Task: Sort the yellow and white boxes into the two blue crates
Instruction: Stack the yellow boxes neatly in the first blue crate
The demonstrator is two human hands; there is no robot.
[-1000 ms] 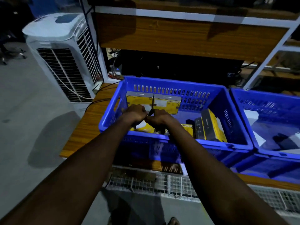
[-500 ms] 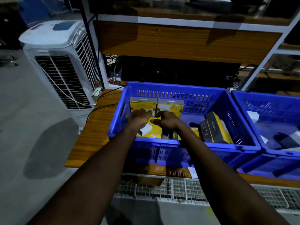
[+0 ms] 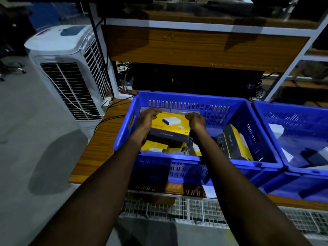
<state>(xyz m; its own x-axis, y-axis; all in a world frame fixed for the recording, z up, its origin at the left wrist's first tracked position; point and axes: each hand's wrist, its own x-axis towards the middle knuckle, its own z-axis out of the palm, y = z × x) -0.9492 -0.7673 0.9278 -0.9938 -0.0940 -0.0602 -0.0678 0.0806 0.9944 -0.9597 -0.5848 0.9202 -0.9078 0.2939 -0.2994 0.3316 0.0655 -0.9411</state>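
Note:
A yellow box with a dark grey side is lifted above the left part of the left blue crate. My left hand grips its left end and my right hand grips its right end. More yellow boxes lie on the crate floor under it, and another yellow box leans on edge toward the crate's right wall. The right blue crate holds white boxes, partly cut off by the frame edge.
Both crates stand on a wooden table with a wire mesh rack below its front edge. A white air cooler stands to the left on the grey floor. Cables trail over the table's back left corner. A shelf unit rises behind.
Both hands were low inside the crate among the boxes; they have now spread apart and raised one yellow box out of the pile. The camera view has shifted slightly.

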